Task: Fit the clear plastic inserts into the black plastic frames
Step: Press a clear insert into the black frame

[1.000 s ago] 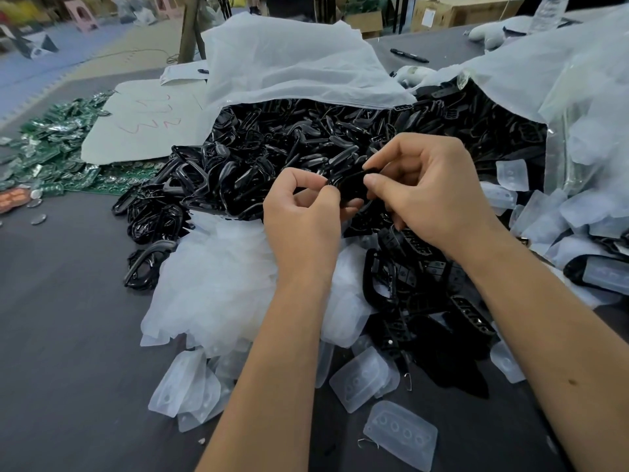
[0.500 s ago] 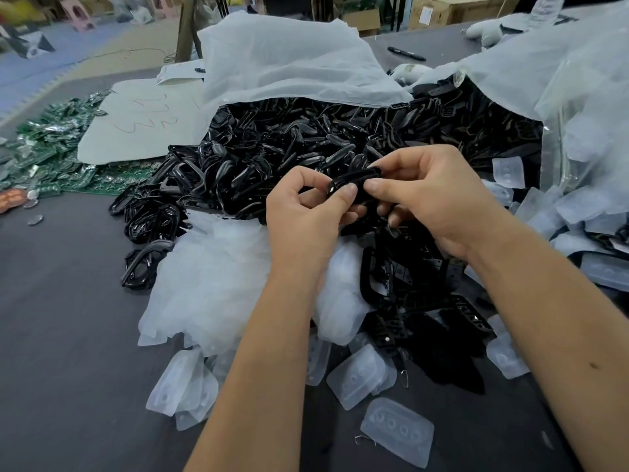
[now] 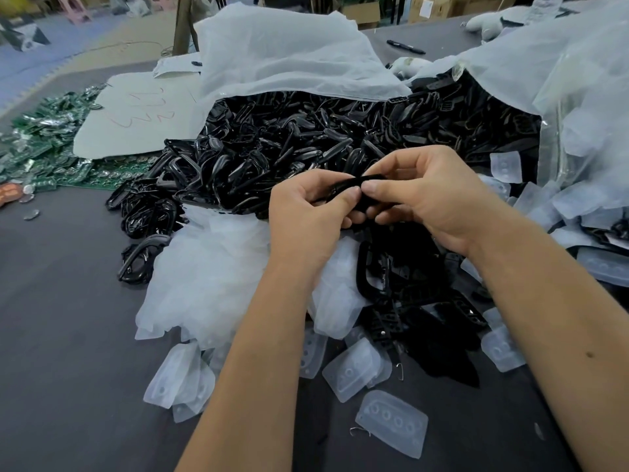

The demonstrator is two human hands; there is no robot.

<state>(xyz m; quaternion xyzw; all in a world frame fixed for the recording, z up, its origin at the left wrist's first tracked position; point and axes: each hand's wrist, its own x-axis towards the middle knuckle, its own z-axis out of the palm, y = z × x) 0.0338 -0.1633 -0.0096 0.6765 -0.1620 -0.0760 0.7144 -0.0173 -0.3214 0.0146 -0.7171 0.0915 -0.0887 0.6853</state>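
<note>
1. A dark grey table (image 3: 61, 335) runs under everything, in what looks like a workshop, with green circuit boards (image 3: 44, 155) heaped at its far left and a white bag (image 3: 282, 52) spilling a pile of black frames (image 3: 306, 137) ahead of me.
2. My left hand (image 3: 306, 212) and right hand (image 3: 439, 199) meet above that pile, both pinching one black frame (image 3: 357, 181) between thumb and fingers.
3. The frame's long axis runs left to right between my hands, its edge turned up toward me; my thumbs sit side by side on its near edge.
4. Whether a clear piece is already in it I cannot tell; my fingers cover the opening.
5. Loose clear inserts (image 3: 391, 422) lie on the table below my wrists, nearer my right forearm, with more at (image 3: 354, 373). I judge the right hand would reach down for one.
</note>
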